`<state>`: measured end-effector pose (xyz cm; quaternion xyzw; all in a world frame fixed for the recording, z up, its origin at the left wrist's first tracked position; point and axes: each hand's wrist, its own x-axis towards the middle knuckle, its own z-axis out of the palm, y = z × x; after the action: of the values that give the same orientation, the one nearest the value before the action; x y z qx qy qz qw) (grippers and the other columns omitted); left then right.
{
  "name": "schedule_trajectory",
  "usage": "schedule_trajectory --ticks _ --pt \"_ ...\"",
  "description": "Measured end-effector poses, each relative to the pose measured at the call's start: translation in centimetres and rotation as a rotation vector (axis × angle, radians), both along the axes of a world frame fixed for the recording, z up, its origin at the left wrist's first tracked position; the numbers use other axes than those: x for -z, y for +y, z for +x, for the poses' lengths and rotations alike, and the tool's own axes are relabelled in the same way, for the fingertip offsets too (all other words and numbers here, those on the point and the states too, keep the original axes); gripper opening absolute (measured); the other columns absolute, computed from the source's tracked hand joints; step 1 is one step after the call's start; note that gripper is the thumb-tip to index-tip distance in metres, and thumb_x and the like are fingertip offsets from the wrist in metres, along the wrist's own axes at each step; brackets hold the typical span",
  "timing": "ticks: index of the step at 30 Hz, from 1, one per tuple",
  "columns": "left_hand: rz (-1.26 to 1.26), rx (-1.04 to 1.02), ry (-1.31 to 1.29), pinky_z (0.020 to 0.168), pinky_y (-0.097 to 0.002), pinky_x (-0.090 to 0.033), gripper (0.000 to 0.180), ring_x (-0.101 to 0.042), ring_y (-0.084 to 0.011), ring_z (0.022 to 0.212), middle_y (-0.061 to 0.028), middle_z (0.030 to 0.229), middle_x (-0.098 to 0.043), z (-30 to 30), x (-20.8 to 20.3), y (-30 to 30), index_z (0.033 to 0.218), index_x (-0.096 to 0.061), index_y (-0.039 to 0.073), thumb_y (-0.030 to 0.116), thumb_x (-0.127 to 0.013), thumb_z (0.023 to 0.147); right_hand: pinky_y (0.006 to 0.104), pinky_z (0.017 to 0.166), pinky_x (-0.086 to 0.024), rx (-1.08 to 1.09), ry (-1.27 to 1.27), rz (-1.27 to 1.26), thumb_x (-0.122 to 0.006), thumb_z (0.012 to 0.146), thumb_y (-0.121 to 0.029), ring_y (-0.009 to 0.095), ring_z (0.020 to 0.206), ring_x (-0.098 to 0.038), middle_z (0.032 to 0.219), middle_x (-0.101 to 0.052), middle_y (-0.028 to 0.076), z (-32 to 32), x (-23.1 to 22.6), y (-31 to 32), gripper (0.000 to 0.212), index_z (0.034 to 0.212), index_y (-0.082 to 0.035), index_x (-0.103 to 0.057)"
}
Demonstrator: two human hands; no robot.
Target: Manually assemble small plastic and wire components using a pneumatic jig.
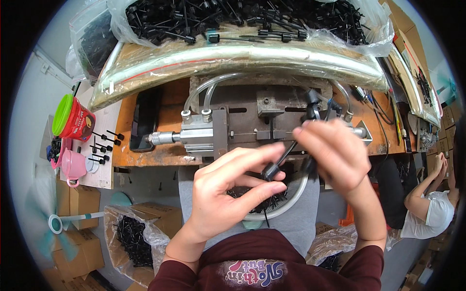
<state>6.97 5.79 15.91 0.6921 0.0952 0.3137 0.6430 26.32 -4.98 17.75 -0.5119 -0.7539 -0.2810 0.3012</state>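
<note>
Pinching black plastic cylinder-headed stem [270, 171], left hand [216, 184] is hovering above round pale-rimmed container [286, 209]. Right hand [337, 155] is showing blurred; cannot tell grip. Loose pinch or bump from right hand could be sending stem into container.

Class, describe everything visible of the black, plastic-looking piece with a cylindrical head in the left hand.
The black, plastic-looking piece has a short, thick cylindrical head and a thin, straight stem. It is tilted, its stem slanting toward the picture's upper right. The left hand holds it by the head. Beside the blurred right hand, the stem's far end is unclear.
</note>
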Motion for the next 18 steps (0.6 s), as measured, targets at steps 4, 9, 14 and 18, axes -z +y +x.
schedule_trajectory --ticks 4,9,14,18 --pt "0.326 0.002 0.038 0.072 -0.0259 -0.06 0.04 -0.071 -0.0198 0.084 -0.0162 0.103 -0.068 -0.7 0.2 -0.1 0.104 -0.073 -0.003 -0.01 -0.082 0.065 0.0317 0.058 -0.052 0.076 0.104 0.03 -0.066 0.06 -0.003 0.025 0.071 -0.064 0.094 -0.066 0.018 -0.5 1.5 -0.7 0.041 0.099 0.009 -0.07" --pt "0.688 -0.293 0.1 0.08 -0.0338 -0.058 0.037 -0.068 -0.023 0.101 -0.0162 0.121 -0.066 0.2 3.4 -0.6 0.1 -0.075 0.003 0.003 -0.084 0.065 0.0294 0.073 -0.053 0.243 0.551 0.068 -0.077 0.074 0.007 0.022 0.085 -0.067 0.093 -0.069 0.013 -0.5 1.5 -1.9 0.019 0.092 0.003 -0.071" --pt "0.995 -0.339 0.176 0.073 -0.0294 -0.055 0.028 -0.07 -0.022 0.082 -0.0119 0.121 -0.068 1.8 6.2 -1.1 0.095 -0.072 0.004 0.011 -0.079 0.069 0.0261 0.073 -0.053 0.047 1.426 -0.131 -0.069 0.084 0.007 0.015 0.084 -0.064 0.107 -0.064 0.015 -1.4 0.9 -3.1 0.015 0.098 0.005 -0.064" --pt "1.036 -0.346 0.255 0.064 -0.0274 -0.052 0.027 -0.066 -0.0169 0.066 -0.0093 0.121 -0.069 2.3 6.1 -1.0 0.094 -0.073 0.006 0.013 -0.079 0.069 0.0272 0.073 -0.055 -0.093 1.595 -0.2 -0.062 0.089 0.008 0.015 0.084 -0.065 0.112 -0.061 0.019 -1.7 1.3 -4.2 0.017 0.105 0.006 -0.058"
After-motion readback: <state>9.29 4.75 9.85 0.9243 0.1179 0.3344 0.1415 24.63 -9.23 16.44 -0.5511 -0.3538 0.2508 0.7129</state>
